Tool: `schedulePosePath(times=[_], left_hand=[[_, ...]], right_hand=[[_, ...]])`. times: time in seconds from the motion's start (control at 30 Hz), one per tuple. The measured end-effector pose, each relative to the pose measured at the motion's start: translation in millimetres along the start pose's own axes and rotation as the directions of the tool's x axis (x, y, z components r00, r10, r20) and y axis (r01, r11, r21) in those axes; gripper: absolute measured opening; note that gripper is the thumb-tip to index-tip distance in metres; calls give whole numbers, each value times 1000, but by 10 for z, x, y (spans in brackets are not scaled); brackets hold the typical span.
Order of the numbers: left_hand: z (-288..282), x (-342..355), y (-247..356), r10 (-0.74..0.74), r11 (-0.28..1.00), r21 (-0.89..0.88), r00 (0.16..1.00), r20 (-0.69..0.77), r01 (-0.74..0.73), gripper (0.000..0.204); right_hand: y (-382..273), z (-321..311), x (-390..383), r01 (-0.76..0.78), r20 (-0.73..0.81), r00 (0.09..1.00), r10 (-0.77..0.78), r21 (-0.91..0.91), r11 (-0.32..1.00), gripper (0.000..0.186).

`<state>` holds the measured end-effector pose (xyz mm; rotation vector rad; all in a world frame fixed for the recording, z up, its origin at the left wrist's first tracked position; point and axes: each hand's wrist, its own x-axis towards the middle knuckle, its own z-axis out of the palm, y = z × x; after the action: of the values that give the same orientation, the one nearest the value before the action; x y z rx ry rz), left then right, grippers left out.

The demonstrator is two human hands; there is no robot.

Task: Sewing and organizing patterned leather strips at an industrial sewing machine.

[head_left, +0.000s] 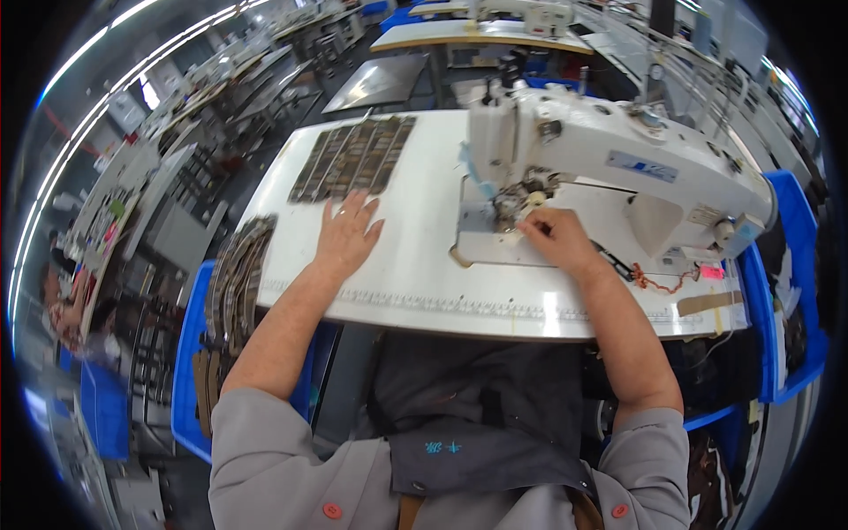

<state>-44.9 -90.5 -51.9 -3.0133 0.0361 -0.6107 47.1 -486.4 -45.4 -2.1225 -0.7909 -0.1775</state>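
A white sewing machine (609,146) stands on the right half of the white worktable (415,230). My right hand (558,237) is at the machine's needle area, its fingers drawn together in a pinch. Whatever lies between those fingertips is too small or hidden to make out. My left hand (348,235) lies open on the tabletop with the fingers spread. Its fingertips reach the near edge of a stack of brown plaid fabric pieces (353,159) laid flat at the far left. A strip of light blue cloth (474,168) hangs at the machine's left end.
More plaid pieces (237,278) drape over the table's left edge above a blue bin (190,380). A ruler strip (424,300) runs along the front edge. Right of my right hand lie a black-handled tool (612,262) and an orange cord (662,284). Another blue bin (799,353) stands at the right.
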Motion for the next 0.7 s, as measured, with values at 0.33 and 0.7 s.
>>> schedulePosePath(times=[0.33,0.7], left_hand=[[-674,-1094,-585,-220,975,2,972,-87,221,52],[-669,-2015,-2637,-907,408,-124,417,57,905,124]], right_hand=[[130,22,57,-10,15,1000,10,0,1000,26],[134,57,63,-14,13,1000,15,-41,999,28]])
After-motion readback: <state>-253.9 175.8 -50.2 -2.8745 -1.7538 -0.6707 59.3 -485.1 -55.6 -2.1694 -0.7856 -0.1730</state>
